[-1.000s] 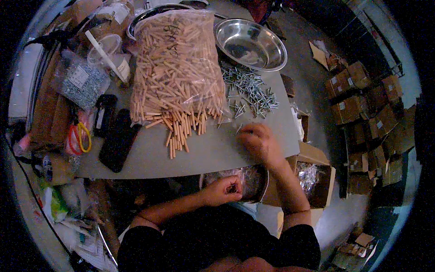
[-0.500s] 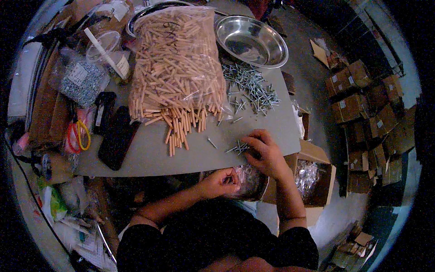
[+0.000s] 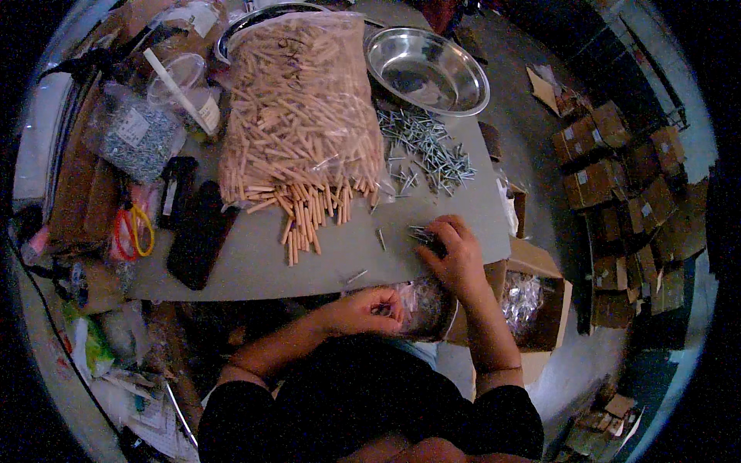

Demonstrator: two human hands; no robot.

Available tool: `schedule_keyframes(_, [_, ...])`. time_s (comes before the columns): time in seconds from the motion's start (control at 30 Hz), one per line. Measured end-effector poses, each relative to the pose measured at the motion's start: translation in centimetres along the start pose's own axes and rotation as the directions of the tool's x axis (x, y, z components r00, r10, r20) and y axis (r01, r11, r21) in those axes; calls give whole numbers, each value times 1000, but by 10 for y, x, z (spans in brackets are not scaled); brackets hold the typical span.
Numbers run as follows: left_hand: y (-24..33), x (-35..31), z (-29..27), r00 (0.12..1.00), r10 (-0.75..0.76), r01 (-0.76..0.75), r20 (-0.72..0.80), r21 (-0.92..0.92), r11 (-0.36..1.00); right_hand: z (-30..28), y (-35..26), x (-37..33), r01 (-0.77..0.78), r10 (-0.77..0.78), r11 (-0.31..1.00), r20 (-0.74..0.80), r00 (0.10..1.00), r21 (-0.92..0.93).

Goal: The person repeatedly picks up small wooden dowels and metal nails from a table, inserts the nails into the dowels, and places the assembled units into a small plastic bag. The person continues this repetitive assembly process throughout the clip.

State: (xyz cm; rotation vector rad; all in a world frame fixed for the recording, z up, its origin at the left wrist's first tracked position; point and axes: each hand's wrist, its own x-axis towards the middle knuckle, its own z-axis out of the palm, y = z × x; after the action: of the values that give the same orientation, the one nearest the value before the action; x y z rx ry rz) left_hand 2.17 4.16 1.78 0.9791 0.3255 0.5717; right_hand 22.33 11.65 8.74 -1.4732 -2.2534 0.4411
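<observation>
My right hand [image 3: 457,251] is over the table near its front right, fingers curled down on a small bunch of screws [image 3: 419,232] whose ends stick out beside the fingertips. My left hand [image 3: 369,311] hovers just off the front edge, its fingers bent into a ring around something dark and small that I cannot make out. Two loose screws lie between the hands: one upright in the view [image 3: 381,238], another slanting [image 3: 356,275] by the table edge. A larger heap of screws [image 3: 428,150] is farther back. Wooden dowels [image 3: 305,224] spill from a big clear bag [image 3: 301,108].
A steel basin [image 3: 428,69] stands at the back right. On the left are a dark phone-like slab [image 3: 202,235], red-and-yellow-handled scissors [image 3: 133,231] and a bag of small metal parts [image 3: 139,139]. An open carton [image 3: 532,297] with clear packets sits below the table's right edge.
My right hand has shifted slightly, and the small bunch of screws has moved up beneath it. One loose screw now lies nearer the table edge. My left hand has moved slightly left.
</observation>
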Motion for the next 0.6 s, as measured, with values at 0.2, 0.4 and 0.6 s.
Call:
schedule_keyframes(0.2, [7,-7,-19,955,105,-51,277,-194,980,-2,-1,-1,-16,17,998,-11,1000,69])
schedule_keyframes(0.4, [10,-5,-13,957,172,-70,235,-389,919,-1,2,0,21,-20,999,-30,999,27])
schedule_keyframes(0.6, [-24,10,5,973,-35,35,226,4,999,1,4,0,-40,40,995,4,999,92])
